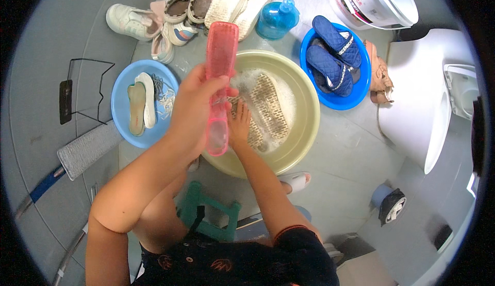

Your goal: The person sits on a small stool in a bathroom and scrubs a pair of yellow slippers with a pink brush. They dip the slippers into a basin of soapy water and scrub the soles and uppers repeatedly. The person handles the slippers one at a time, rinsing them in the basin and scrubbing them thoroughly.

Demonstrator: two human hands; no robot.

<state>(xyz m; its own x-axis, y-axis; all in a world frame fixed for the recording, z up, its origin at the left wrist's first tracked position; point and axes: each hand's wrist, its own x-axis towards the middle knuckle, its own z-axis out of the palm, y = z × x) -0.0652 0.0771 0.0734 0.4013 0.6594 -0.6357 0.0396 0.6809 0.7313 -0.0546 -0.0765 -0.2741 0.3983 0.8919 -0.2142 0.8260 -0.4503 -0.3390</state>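
Note:
My left hand (198, 100) is closed around the handle of a pink translucent scrubbing brush (221, 54), raised above a pale yellow-green basin (304, 136). Soapy, foaming water lies in the basin, with a pair of shoes in it. The patterned tan sole of one shoe (269, 105) faces up. My right hand (240, 123) reaches into the basin, its fingers stretched out over the other shoe (254, 136). The brush and my left hand partly hide that shoe and the basin's left side.
Left of the basin, a light-blue basin (117, 105) holds insoles and laces. Several shoes (178, 5) and a blue bottle (278, 20) stand beyond. At right are a blue basin (304, 54) of navy slippers, brown shoes (379, 74), a white bucket (356, 2) and a toilet (412, 95). A green stool (211, 224) stands near me.

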